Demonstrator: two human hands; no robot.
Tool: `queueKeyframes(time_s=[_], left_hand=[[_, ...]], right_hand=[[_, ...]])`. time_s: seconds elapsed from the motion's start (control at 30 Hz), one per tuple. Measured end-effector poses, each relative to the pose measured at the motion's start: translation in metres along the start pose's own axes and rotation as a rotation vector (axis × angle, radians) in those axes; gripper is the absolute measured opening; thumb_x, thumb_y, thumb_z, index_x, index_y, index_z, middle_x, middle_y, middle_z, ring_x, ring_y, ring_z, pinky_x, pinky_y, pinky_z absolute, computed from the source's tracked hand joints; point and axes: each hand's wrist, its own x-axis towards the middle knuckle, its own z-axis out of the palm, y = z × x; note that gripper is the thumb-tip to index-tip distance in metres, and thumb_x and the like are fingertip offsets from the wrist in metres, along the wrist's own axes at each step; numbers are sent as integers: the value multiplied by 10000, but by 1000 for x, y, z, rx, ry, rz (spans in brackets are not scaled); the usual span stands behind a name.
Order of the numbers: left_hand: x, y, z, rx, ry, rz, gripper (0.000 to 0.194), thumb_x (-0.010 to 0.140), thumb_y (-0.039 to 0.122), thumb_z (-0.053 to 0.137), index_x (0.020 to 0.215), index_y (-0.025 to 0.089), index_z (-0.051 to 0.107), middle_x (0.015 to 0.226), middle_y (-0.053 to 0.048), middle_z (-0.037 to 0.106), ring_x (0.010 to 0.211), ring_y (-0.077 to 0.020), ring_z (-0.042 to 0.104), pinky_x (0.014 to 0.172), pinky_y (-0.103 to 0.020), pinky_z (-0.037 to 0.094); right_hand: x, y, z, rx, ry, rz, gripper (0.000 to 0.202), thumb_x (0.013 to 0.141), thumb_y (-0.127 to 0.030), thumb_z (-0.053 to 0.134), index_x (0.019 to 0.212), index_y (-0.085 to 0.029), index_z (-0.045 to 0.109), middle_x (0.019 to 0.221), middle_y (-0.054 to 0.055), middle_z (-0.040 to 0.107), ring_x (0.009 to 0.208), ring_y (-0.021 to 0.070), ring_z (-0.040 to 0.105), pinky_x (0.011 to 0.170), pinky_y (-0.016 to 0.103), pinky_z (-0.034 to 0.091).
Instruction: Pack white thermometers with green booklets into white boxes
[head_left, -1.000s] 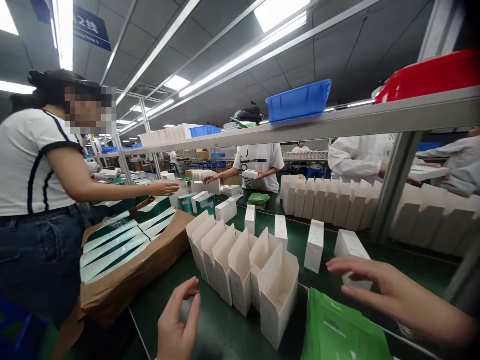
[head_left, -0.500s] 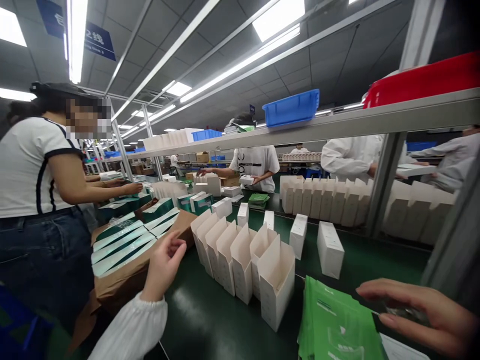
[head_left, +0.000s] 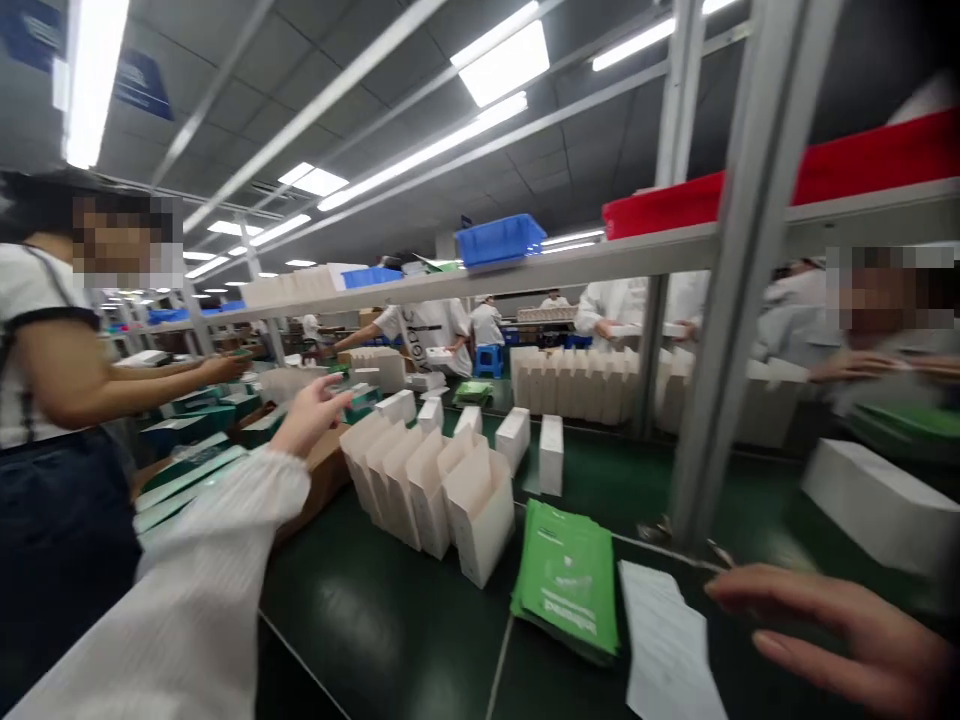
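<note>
Both hands appear to hold nothing: the left hand (head_left: 309, 412) reaches out with its fingers loosely bent and parted, and the right hand (head_left: 832, 635) has its fingers stretched out, thumb apart. Just left of the right hand, near the near edge of the worktop (head_left: 390, 640), lie overlapping white sheets (head_left: 667, 640), blurred print on them. Beside these is a flat, slightly fanned stack of glossy green packets (head_left: 566, 580) with white lettering. Near the left hand, open white cartons (head_left: 480, 515) stand upright in a close row towards the worktop's left edge, flaps raised; the nearest shows a hollow inside. Beyond them stand closed white boxes (head_left: 551, 455), and a brown carton (head_left: 319, 475) sits along the left edge. Compared with half a second ago, the left hand has gone further out towards the row's far end, the right hand is clear of the packets, more of the sheets shows, and the view has swung right; cartons and packets keep their arrangement.
</note>
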Motion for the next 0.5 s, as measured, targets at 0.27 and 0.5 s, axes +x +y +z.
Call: queueKeyframes(time_s=[0.27, 0.5], left_hand=[[-201, 49, 109, 23, -314, 815, 365, 768, 169, 505, 1126, 227, 469, 959, -55, 568, 756, -140, 548, 698, -248, 449], [-177, 76, 164, -131, -221, 409, 443, 840, 321, 378, 1253, 177, 303, 1048, -83, 549, 740, -117, 543, 632, -244, 477]], right_hand=[[-14, -37, -10, 117, -210, 181, 259, 743, -286, 524, 964, -191, 621, 982, 64, 630, 872, 200, 583, 777, 307, 468], [18, -104, 11, 279, -251, -216, 308, 738, -241, 570, 1044, -220, 595, 973, 21, 638, 860, 155, 581, 771, 252, 454]])
